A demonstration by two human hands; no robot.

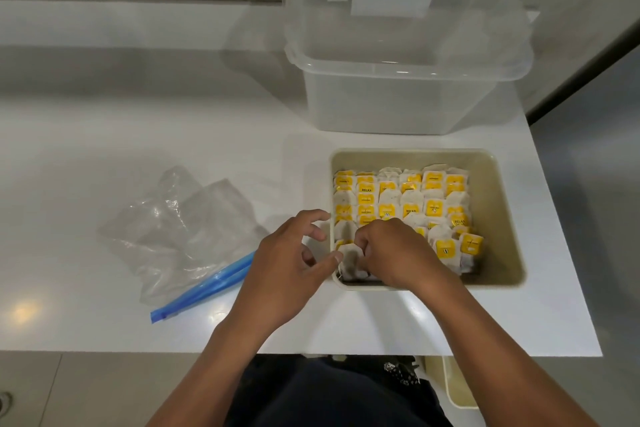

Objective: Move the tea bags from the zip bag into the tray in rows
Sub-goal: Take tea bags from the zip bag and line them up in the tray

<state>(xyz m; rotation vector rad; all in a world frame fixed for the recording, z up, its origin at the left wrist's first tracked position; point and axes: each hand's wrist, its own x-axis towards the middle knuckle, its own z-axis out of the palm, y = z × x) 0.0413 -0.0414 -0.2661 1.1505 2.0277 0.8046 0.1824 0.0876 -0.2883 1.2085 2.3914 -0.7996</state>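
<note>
A beige square tray [502, 218] sits on the white counter and holds several rows of tea bags [401, 201] with yellow tags. My right hand [394, 253] is inside the tray's near left corner, fingers closed on a tea bag [351, 262] that stands against the front wall. My left hand [294, 263] hovers at the tray's left rim, fingers spread, thumb touching that same tea bag. The clear zip bag [183, 229] with a blue seal strip lies crumpled and flat on the counter to the left; I see no tea bags in it.
A large clear plastic storage box [405, 94] with its lid leaning up behind it stands just beyond the tray. The counter's front edge [138, 352] runs below my forearms and its right edge lies close to the tray. A beige bin [457, 388] sits below the counter.
</note>
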